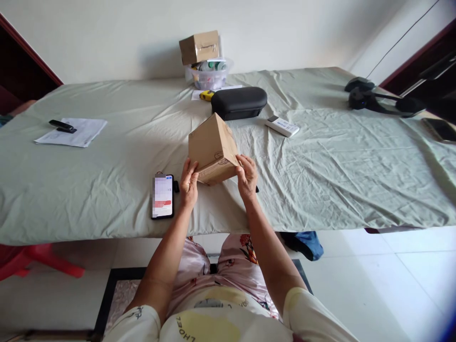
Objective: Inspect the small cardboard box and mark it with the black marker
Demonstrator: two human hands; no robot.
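Note:
Between my two hands a brown cardboard box (206,145) is held tilted over the near middle of the table. My left hand (189,185) grips its lower left corner, thumb and fingers closed on the cardboard. The lower right corner is pinched by my right hand (247,175). Dark printed marks show along the box's near right edge. Close to my left hand lies a phone (163,195) with its screen lit. A small dark item peeks out beside my right hand, mostly hidden.
A black hard case (239,102) lies behind the box, with a white device (282,126) to its right. A plastic basket (208,77) by the wall carries another cardboard box (199,47). Papers (76,133) with a stapler (63,126) lie left; a black stand (377,100) lies right.

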